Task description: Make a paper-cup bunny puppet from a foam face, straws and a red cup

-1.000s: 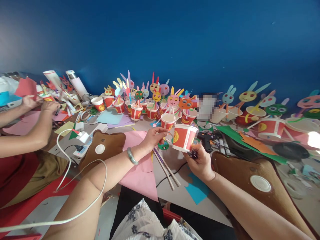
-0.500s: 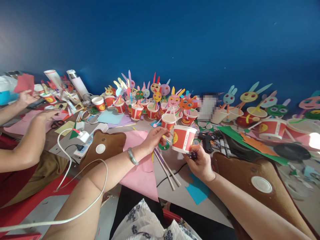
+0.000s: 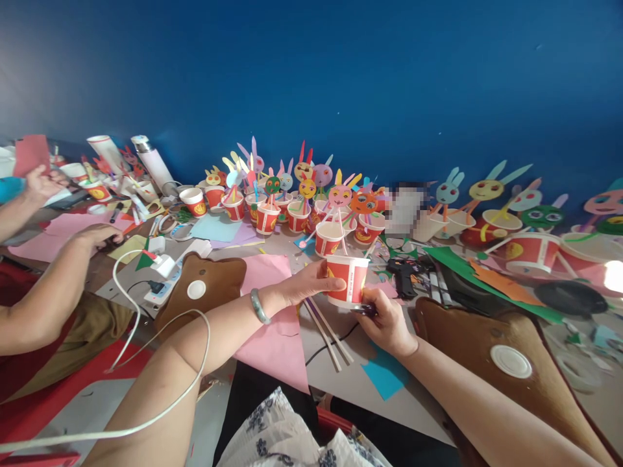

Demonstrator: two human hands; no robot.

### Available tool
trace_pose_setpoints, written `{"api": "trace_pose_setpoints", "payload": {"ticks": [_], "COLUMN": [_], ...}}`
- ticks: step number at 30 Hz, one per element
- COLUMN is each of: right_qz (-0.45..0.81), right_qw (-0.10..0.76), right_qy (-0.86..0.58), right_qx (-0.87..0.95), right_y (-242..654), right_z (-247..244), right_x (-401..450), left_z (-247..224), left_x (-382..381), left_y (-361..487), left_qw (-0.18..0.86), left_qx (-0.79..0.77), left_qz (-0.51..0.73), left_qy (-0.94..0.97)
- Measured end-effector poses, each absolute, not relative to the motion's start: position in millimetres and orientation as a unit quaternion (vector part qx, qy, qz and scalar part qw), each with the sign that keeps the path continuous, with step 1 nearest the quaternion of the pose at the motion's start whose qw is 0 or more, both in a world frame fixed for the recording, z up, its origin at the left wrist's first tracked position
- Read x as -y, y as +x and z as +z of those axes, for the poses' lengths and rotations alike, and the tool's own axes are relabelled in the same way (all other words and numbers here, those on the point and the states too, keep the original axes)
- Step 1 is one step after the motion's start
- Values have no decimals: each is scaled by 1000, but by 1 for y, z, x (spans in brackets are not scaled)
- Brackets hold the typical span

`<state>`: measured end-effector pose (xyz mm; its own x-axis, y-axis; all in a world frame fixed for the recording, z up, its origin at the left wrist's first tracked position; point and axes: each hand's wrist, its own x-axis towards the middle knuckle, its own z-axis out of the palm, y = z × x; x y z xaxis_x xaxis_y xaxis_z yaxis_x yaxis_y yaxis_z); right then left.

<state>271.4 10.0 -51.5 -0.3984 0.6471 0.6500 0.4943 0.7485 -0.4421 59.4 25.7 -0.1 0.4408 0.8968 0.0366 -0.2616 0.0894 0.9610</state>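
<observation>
A red and white paper cup (image 3: 355, 275) is held up above the table, its rim upward. My left hand (image 3: 318, 283) grips it from the left, thumb across its front; the other fingers are mostly hidden behind it. At the cup's lower right, my right hand (image 3: 387, 321) is closed around what looks like scissors (image 3: 367, 311) with dark handles. Their metal part lies against the cup's base; the blade tips are hidden. Thin wooden sticks (image 3: 324, 331) and pink paper (image 3: 272, 318) lie below my left wrist. A blue paper piece (image 3: 387, 373) rests below my right hand.
Several cups with paper rabbit figures (image 3: 341, 198) stand along the blue wall. A black glue gun (image 3: 403, 277) and brown plush cushions (image 3: 467, 344) flank my hands. A white cable (image 3: 207, 344) crosses over my left arm. A co-worker's hand (image 3: 43, 185) holds red paper.
My left hand has moved from beside the cup to grasp it. The cup has turned and shifted slightly left and down. A co-worker's red paper has moved left.
</observation>
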Motion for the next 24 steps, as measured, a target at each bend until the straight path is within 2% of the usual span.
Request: {"api": "trace_pose_setpoints", "payload": {"ticks": [6, 24], "right_qz": [91, 104], "right_qw": [420, 386], "right_qy": [-316, -320], "right_qx": [846, 859], "right_y": [271, 272], "right_z": [-51, -54], "right_x": [-11, -12], "left_z": [2, -5], "left_x": [-27, -31], "left_y": [59, 58], "left_qw": [724, 727], "left_qx": [-285, -289], "left_qz": [390, 397], "left_qy": [492, 480]}}
